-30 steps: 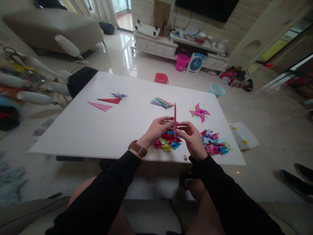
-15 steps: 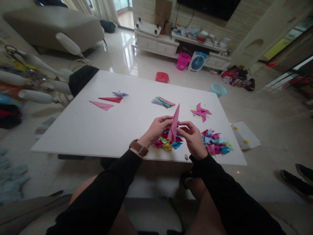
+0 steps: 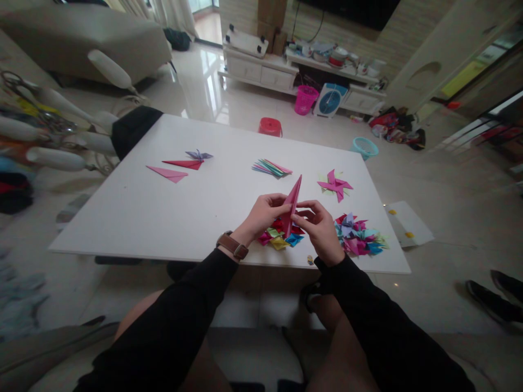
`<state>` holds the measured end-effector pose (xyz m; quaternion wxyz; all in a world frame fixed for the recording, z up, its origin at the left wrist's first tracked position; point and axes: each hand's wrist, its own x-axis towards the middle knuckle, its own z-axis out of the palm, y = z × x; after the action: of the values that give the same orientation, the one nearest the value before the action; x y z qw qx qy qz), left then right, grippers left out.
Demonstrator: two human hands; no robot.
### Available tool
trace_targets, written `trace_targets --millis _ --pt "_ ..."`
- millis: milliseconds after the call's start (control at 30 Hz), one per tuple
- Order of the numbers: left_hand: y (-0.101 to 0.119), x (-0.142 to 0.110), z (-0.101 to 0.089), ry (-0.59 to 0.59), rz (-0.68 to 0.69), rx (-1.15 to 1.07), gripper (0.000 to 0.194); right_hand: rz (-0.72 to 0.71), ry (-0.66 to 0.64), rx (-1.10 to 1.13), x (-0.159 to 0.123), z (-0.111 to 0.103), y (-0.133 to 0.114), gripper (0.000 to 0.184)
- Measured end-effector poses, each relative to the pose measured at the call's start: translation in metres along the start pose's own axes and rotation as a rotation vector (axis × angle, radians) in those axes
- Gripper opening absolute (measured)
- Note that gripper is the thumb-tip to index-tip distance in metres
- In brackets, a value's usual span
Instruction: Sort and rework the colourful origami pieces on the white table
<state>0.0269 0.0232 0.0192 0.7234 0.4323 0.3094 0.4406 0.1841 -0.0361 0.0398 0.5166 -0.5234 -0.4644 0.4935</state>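
A pink folded paper plane (image 3: pixel 292 201) points upward between my two hands, above the table's front part. My left hand (image 3: pixel 269 212) is closed on its left side, thumb across the paper. At its right edge my right hand (image 3: pixel 321 226) pinches the paper between thumb and fingers. Below it lies a pile of small colourful origami pieces (image 3: pixel 279 242), partly hidden by the plane and my left hand. A second heap of origami pieces (image 3: pixel 359 234) sits just right of my right hand.
On the white table (image 3: pixel 183 218) lie a pink pinwheel-like paper star (image 3: pixel 335 185), a fan of folded paper (image 3: pixel 272 169), a pink paper plane (image 3: pixel 168 173), a red one (image 3: pixel 183 164) and a purple paper crane (image 3: pixel 199 155). A red stool (image 3: pixel 270 127) stands beyond.
The pink paper plane has turned slightly, now showing its edge more, with its tip leaning a little right. Both hands keep hold of it. The whole view has shifted slightly.
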Motion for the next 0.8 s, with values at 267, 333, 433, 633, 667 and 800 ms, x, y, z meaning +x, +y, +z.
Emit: trace_targets --millis 267,333,433,633,667,800 --pt "-0.0004 0.0007 -0.002 0.039 0.029 0.018 0.022 -0.037 0.023 -0.012 0.0005 0.0009 -0.0023 0.03" --pt "-0.0014 0.0015 -0.0029 0.031 0.029 0.007 0.024 -0.062 0.053 -0.026 0.001 0.0009 -0.0024 0.025" --pt "-0.0023 0.0022 -0.0037 0.018 0.032 -0.015 0.026 -0.07 0.081 -0.051 0.0012 0.0007 -0.0025 0.02" --pt "-0.0019 0.0026 -0.003 0.015 0.025 -0.041 0.027 -0.08 0.112 -0.089 0.0016 0.0008 -0.0038 0.017" --pt "-0.0019 0.0026 -0.0029 0.016 0.022 -0.038 0.027 -0.084 0.116 -0.09 0.0019 0.0009 -0.0039 0.017" --pt "-0.0027 0.0028 -0.0029 0.021 0.023 -0.031 0.029 -0.09 0.125 -0.088 0.0026 0.0012 -0.0039 0.017"
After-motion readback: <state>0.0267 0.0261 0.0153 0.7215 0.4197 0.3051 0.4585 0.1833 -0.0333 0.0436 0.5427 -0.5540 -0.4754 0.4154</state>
